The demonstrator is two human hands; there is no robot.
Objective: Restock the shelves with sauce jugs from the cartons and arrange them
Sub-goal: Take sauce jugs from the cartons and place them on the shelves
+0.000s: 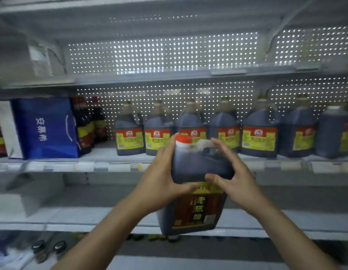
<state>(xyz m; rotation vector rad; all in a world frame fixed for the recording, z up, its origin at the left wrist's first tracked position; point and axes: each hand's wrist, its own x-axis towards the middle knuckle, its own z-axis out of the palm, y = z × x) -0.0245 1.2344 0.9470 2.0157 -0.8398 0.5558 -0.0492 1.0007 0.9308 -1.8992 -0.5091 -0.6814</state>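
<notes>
Both hands are holding a large dark plastic sauce jug with a red-and-white cap (196,184) in the air in front of the white metal shelf (103,152). The left hand (165,182) is gripping the jug's left side, its fingers (170,151) reaching up beside the cap and its thumb lying across the front. The right hand (233,176) is clasping the right side, fingers curled over the moulded handle and thumb pressing the front above the label. That brown and gold label is carrying large Chinese characters, apparently 老陈醋.

Behind the held jug, a row of similar dark jugs with red and yellow labels (208,127) is standing on the shelf against the perforated back panel (161,55); their print is too blurred to read. To the left, a blue paper bag with white Chinese lettering (46,127) is standing beside dark red-capped bottles (89,123).
</notes>
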